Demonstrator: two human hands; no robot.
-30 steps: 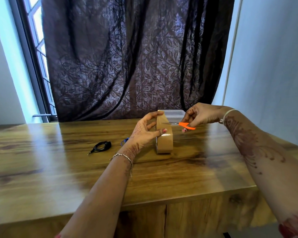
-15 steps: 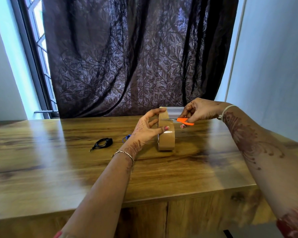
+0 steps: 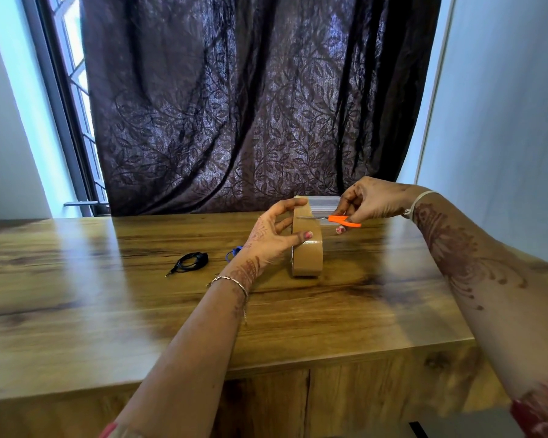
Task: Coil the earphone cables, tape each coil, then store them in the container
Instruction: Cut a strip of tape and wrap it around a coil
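Head view:
- Tape roll (image 3: 307, 252): brown, standing on edge on the wooden table (image 3: 108, 311), right of centre.
- Left hand (image 3: 271, 240): grips the roll from its left side. Thumb tip pressed on the outer tape face, index finger hooked over the top, other fingers half spread behind.
- Right hand (image 3: 372, 203): fingers curled round the orange handles of the scissors (image 3: 340, 219), held just right of the roll's top. Blades point left and reach the upper edge of the roll, between the left index finger and thumb. Can't tell how far the blades are apart.
- Black earphone coil (image 3: 190, 260): lies flat on the table left of the left hand, well apart from it, jack end trailing toward the near left. No hand touches it.
- Blue earphone cable (image 3: 233, 251): only a bit shows, just beside the left wrist, mostly hidden behind the hand. Coiled or not: can't tell.
- Container (image 3: 325, 202): clear plastic, at the far table edge, right behind the roll and under the right hand. Contents not visible.
- Backdrop: dark leaf-pattern curtain (image 3: 250, 105), window (image 3: 73, 90) on the left.
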